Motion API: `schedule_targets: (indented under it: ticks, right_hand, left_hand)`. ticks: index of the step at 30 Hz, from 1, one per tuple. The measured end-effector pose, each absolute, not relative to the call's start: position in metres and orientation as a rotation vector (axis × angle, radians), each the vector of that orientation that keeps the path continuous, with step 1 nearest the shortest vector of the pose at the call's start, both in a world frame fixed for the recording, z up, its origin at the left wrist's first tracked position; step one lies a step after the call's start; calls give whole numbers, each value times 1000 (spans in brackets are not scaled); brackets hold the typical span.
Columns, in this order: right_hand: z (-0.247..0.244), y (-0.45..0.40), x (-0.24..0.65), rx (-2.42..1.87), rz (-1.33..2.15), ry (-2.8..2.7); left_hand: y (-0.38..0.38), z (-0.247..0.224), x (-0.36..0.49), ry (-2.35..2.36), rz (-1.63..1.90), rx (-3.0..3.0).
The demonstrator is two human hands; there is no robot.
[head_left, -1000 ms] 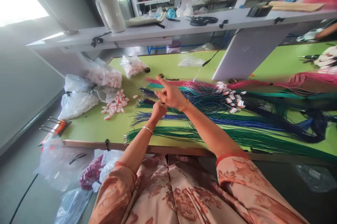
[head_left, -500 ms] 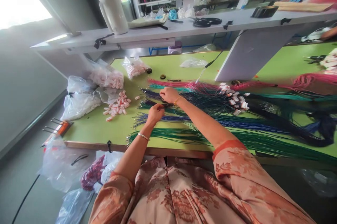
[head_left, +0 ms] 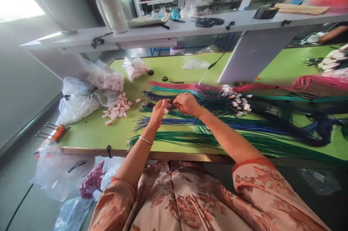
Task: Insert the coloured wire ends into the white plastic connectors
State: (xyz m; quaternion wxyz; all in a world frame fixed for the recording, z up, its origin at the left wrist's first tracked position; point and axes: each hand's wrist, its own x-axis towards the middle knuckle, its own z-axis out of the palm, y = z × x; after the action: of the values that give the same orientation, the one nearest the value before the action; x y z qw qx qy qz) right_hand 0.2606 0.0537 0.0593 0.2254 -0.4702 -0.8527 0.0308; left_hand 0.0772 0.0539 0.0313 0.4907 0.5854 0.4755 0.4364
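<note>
My left hand (head_left: pixel 158 113) pinches a small white connector housing (head_left: pixel 166 110) over the middle of the bench. Close beside it, my right hand (head_left: pixel 187 104) is closed on thin dark wires (head_left: pixel 172 105) that run toward that housing; how far they sit inside it is too small to tell. Beneath both hands lie bundles of wire: black (head_left: pixel 154 96), blue (head_left: pixel 174 121), green (head_left: pixel 168 136) and pink (head_left: pixel 168 85), their metal-tipped ends to the left. Loose white and orange housings (head_left: pixel 118 108) are heaped left of my hands. Wired housings (head_left: pixel 237 102) form a cluster to the right.
Plastic bags of housings (head_left: pixel 104 79) stand at the bench's left end, near an orange pronged tool (head_left: pixel 58 133). A raised shelf (head_left: pixel 152 33) spans the back, bearing scissors (head_left: pixel 209 22), black tape (head_left: pixel 265 13) and a white canister (head_left: pixel 112 12). Another person's arm (head_left: pixel 334 34) shows far right.
My right hand has moved right and slightly down, now holding wires. My left hand has risen a little, and a white housing now shows in its fingers. The whole view has shifted slightly.
</note>
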Motion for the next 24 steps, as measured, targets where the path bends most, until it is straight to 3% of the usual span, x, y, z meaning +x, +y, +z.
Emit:
schedule_targets:
  ticks: [3,9,14,24]
  right_hand:
    - [57,46,291,-1348,194,-1912]
    - [46,49,366,-1384,264,-1205]
    - [24,67,433,-1523,258,-806]
    - [-16,68,453,-2491,-184,-1194]
  left_hand:
    - [58,23,78,1328,1010,1709]
    - [60,-14,77,1631,342,2349]
    - [56,-28,75,1681,258,2453]
    - [52,-27,74,1688,277,2476]
